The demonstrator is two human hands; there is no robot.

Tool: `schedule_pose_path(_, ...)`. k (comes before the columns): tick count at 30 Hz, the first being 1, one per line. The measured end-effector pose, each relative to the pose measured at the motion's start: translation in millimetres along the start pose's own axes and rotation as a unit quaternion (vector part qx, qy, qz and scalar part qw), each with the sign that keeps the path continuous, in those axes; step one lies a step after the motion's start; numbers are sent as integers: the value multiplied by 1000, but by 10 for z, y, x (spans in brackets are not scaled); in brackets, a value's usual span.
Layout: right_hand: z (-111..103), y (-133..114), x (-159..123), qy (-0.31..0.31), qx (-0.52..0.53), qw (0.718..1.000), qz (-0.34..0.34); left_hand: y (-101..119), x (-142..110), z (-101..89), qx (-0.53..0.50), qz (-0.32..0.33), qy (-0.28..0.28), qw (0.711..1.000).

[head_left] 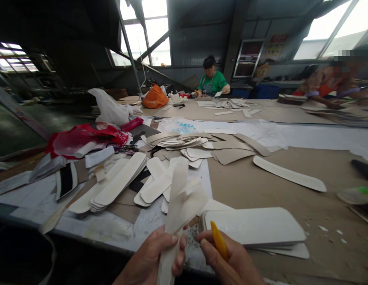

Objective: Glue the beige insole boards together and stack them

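Note:
At the bottom centre, my left hand (166, 249) is closed round a long white strip with rounded ends (174, 198), held upright and tilted a little. A thin, pale sheet (192, 202) hangs loosely off the strip's right side. Just to the right, my right hand (228, 257) grips a yellow-handled tool (219, 241); its working end is hidden, so I cannot tell its kind. Behind that hand lies a stack of white rounded panels (255, 225). Beyond my left hand are crossed white pieces (157, 186) and another white stack (118, 184).
Beige pieces (231, 150) lie mid-table beside a curved white strip (290, 174). Red plastic bags (85, 138) and a white bag (109, 109) crowd the left. Across the table are a person in green (215, 81) and another person (326, 85) at the right.

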State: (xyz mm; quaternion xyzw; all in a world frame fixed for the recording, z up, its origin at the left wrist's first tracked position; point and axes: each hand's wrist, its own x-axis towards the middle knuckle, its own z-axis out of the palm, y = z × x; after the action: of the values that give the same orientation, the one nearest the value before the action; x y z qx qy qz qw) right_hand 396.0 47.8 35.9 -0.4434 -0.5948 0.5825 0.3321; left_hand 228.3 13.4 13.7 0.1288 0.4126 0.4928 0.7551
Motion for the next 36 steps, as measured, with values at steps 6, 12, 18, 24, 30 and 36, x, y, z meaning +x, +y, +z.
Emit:
schedule_pose_path(6,66,212,84,14,133,990,51,-223,-77,121,139,-18,-98,985)
schedule_pose_path(12,90,292,-74,-44,193,977,74,-282,-103,172,101,-58,-131,984)
schedule_pose_path(18,7,211,-129,-13,157,985,73,-312,-103,337,117,-1,-66,991)
schedule_pose_path(24,-62,241,-157,45,73,996,14,-425,-61,368,167,24,-68,983)
schedule_pose_path(30,-63,343,-159,77,-11,997,-28,-577,34,366,218,53,-28,974)
schedule_pose_path(36,-97,311,-123,106,55,992,-39,-589,69,282,159,55,-57,984)
